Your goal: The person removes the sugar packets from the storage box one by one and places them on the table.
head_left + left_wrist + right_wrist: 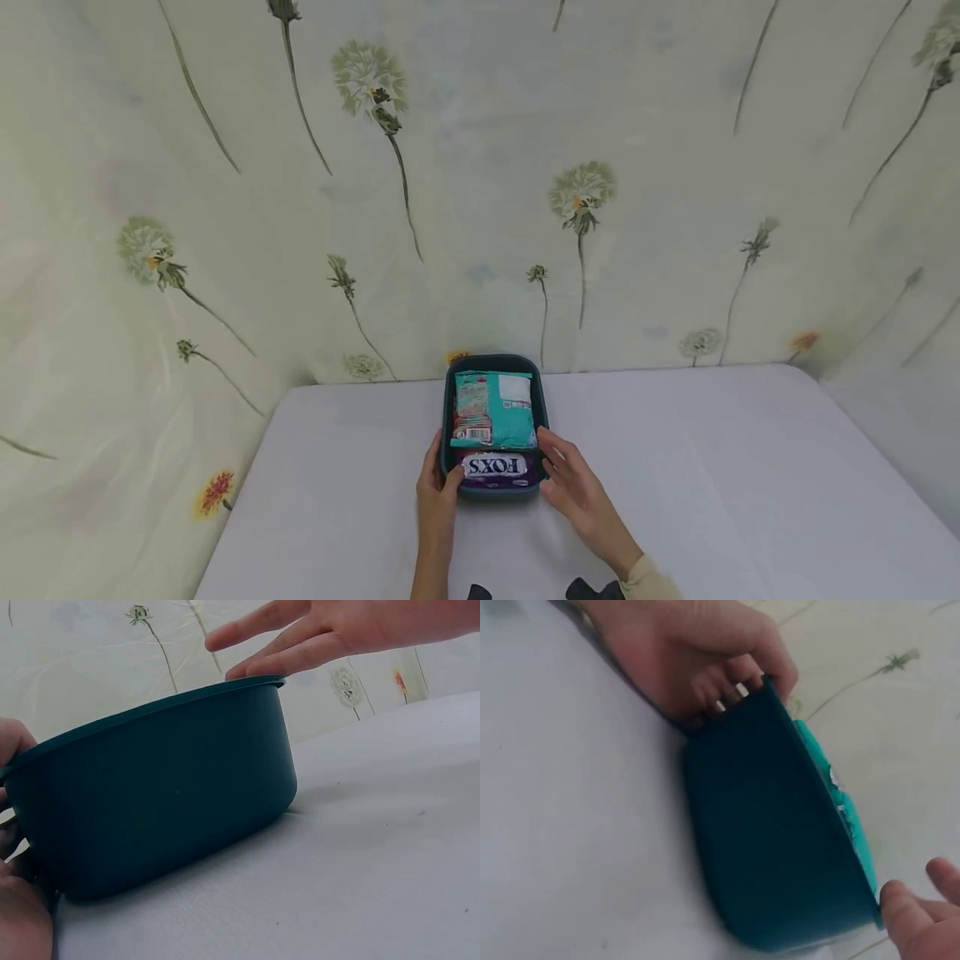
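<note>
A dark teal plastic container [498, 493] stands at the back middle of the table, its plain side wall [165, 787] filling much of the left wrist view. Inside lie a turquoise packet [513, 417] and, nearer me, a purple FOX'S packet [495, 468]. My left hand [437, 504] grips the container's left side, thumb over the rim and fingers against the outer wall, as the right wrist view shows. On the right side, my right hand [583, 498] has its fingers extended and apart, fingertips right at the rim; nothing is held in it.
A white cloth [712, 483] covers the table, whose back edge runs just behind the container. Behind hangs a pale curtain [480, 208] printed with dandelions. Two small dark objects [592, 590] show at the bottom edge of the head view.
</note>
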Demonstrator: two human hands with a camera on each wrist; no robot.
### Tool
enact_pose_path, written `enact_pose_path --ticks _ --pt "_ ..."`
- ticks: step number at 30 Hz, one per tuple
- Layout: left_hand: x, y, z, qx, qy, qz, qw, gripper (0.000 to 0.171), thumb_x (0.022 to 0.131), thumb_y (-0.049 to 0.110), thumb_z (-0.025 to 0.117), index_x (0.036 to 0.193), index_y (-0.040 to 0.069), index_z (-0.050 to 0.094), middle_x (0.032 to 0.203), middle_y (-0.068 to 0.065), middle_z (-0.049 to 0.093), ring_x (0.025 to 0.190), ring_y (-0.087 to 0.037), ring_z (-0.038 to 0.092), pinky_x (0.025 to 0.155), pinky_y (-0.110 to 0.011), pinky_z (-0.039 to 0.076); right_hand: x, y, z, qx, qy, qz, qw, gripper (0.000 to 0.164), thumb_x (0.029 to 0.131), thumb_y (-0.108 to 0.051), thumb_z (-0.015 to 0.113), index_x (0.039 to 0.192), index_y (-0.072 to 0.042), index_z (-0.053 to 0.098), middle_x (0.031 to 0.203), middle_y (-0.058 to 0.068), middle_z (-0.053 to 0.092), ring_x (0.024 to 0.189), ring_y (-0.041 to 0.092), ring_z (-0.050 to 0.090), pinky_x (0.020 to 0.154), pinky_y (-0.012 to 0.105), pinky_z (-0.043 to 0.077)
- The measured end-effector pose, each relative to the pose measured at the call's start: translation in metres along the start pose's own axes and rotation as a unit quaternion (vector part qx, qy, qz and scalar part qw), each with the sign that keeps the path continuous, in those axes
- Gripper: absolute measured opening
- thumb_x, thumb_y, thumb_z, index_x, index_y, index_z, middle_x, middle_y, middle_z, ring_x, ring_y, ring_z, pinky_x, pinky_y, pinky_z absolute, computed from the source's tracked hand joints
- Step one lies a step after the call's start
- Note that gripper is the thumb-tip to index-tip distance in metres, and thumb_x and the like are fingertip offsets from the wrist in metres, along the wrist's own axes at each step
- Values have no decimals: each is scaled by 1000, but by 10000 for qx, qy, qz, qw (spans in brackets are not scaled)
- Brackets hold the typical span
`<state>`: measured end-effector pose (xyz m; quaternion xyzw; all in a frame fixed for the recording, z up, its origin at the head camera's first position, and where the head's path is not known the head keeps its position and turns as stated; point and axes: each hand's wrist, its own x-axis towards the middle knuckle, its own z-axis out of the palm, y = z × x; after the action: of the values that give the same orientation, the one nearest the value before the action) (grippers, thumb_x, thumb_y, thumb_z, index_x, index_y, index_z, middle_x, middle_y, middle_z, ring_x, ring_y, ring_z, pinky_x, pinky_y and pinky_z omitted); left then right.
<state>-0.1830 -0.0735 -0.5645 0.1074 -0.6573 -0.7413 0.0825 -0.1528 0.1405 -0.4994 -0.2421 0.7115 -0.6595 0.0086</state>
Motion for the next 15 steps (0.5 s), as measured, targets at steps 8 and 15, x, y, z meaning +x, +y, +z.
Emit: enact_pose_path --ticks 8,15 --pt "-4 4 1 -42 -13 -64 10000 59 88 8 55 142 27 41 152 -2 35 143 -20 28 112 -39 28 15 -9 3 -239 34 1246 9919 67 95 -25 54 149 -14 18 158 11 12 146 36 11 113 42 21" --pt "-3 2 0 -84 7 -53 10000 59 88 7 54 142 27 41 152 -1 36 142 -18 30 111 -37 29 35 -14 15 -805 304 1921 9776 64 93 -27 56 146 -16 22 158 13 13 146 34 11 115 45 19"
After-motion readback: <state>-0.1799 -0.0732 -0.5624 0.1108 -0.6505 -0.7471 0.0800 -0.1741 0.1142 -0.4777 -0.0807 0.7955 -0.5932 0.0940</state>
